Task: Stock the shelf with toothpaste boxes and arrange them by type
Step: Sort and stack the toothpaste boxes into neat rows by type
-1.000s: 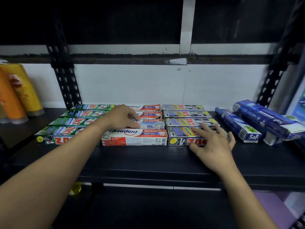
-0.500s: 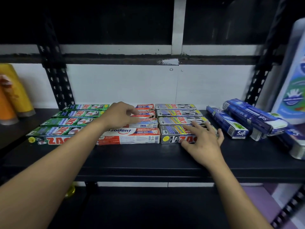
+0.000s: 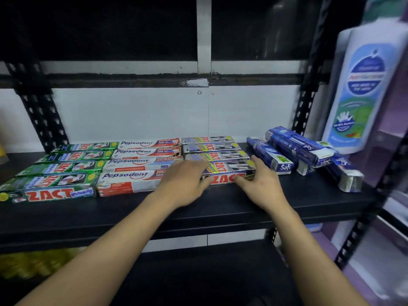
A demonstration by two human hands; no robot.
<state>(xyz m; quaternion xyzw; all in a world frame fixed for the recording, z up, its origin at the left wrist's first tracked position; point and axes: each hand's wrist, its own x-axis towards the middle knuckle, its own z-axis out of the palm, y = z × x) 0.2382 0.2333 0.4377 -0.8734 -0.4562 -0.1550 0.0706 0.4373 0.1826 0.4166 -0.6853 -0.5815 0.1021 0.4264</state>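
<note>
Left hand [image 3: 185,184] and right hand [image 3: 262,186] rest loose-fingered on either end of the front grey Zact box [image 3: 228,173] on the shelf [image 3: 220,208], gripping nothing

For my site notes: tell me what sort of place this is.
Most likely a small shop, or its stockroom. A black metal shelf holds toothpaste boxes laid in neat rows by brand, more blue boxes lie heaped to the right, and a big white bottle stands at the far right.
</note>
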